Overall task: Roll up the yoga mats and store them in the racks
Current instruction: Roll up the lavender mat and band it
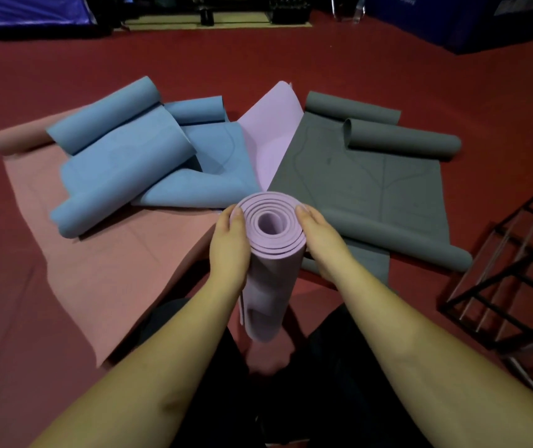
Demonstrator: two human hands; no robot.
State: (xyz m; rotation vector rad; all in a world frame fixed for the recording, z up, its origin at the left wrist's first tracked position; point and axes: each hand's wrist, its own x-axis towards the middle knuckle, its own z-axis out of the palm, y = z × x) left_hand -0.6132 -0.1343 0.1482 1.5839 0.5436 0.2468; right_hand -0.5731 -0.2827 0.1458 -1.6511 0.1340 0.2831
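Note:
A rolled lilac yoga mat (270,240) stands upright between my knees, its spiral end facing the camera. My left hand (230,245) grips its left side and my right hand (318,239) grips its right side, both near the top. On the red floor behind it lie loose mats: a pink one (103,253) spread flat at the left, a blue one (135,156) crumpled with curled ends on top of it, a flat lilac one (271,137) in the middle, and a grey one (372,176) with curled ends at the right.
A black metal rack (514,273) with open bars stands on the floor at the right. Blue padded blocks (465,21) and dark equipment line the far edge of the red floor (291,59). My dark-trousered legs fill the bottom.

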